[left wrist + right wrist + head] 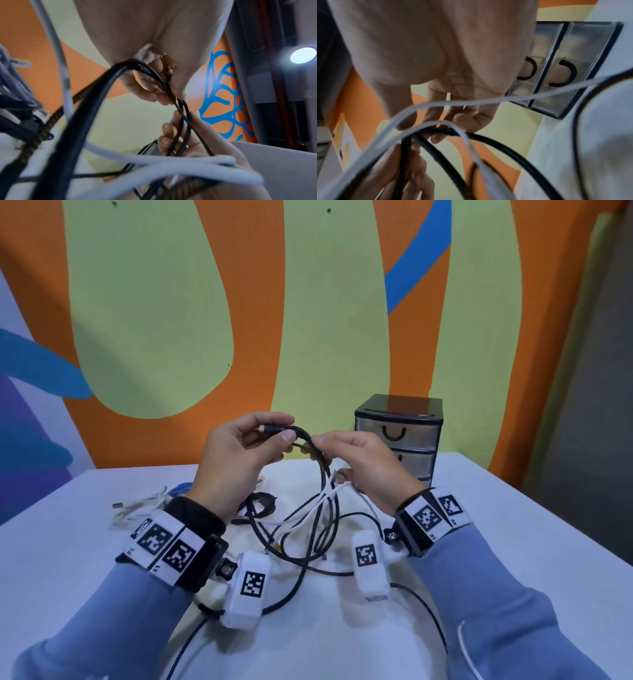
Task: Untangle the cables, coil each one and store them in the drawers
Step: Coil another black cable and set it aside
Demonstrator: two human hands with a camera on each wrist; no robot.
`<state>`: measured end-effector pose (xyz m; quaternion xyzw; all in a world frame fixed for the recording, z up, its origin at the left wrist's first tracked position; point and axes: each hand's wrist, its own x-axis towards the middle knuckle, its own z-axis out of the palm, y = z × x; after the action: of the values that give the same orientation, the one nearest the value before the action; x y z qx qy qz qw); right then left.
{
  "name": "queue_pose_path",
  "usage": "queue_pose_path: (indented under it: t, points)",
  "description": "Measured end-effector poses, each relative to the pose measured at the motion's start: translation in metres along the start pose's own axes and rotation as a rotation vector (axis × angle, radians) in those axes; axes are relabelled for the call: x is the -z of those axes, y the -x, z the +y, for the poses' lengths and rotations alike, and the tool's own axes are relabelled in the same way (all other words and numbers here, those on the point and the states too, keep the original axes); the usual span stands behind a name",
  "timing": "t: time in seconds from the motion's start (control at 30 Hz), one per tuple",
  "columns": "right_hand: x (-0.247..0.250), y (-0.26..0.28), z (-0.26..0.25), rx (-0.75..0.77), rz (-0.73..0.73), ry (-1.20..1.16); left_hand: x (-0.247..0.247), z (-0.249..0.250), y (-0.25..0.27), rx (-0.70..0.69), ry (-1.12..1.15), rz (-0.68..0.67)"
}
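Note:
A tangle of black and white cables point(308, 529) lies on the white table point(513, 542) and rises in loops to both hands. My left hand point(253, 440) pinches a black cable point(301, 433) near its plug end, held above the table. My right hand point(342, 446) grips the same black strands just to the right; a white cable point(329, 494) passes under its palm. In the left wrist view the left hand point(164, 83) pinches thin black cable strands point(180, 108). In the right wrist view the right hand point(453, 121) curls round black cable point(436, 134) and white cable point(426, 106).
A small black drawer unit point(399, 436) with clear drawers, all closed, stands at the table's back right point(565, 65). A blue cable point(180, 488) and white cables with plugs point(137, 508) lie at the left. A dark coiled cable point(260, 505) sits behind my left wrist.

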<state>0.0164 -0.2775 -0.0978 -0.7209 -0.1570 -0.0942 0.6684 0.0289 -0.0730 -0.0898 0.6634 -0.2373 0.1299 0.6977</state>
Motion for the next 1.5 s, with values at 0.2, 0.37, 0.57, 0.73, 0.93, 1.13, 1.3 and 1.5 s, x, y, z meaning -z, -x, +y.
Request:
queue_pose_path:
  t: [0.2,0.37,0.57,0.73,0.93,1.13,1.3,1.5]
  points:
    - [0.005,-0.001,-0.001,0.041,0.032,0.006,0.003,0.0,-0.003,0.015,-0.066,-0.048]
    - [0.009,-0.004,0.0,-0.006,0.248,-0.127,0.009,0.009,-0.004,0.046,0.046,-0.027]
    - [0.016,-0.003,-0.004,0.053,0.327,-0.207,0.007,0.013,0.001,0.088,-0.13,-0.093]
    - [0.012,-0.005,-0.005,0.052,0.378,-0.249,0.001,0.015,0.01,0.095,-0.423,-0.339]
    - [0.0,-0.001,-0.014,0.001,0.269,-0.313,-0.017,0.021,0.02,0.057,-0.4,-0.49]
    - [-0.013,0.0,-0.015,0.046,0.159,-0.226,-0.03,0.015,0.025,0.068,-0.484,-0.683]
    - [-0.021,0.002,-0.019,0.111,0.118,-0.262,-0.029,0.012,0.026,0.049,-0.57,-0.719]
    - [-0.024,0.005,-0.016,0.027,-0.201,-0.283,-0.025,0.021,0.014,-0.023,-0.172,-0.317]
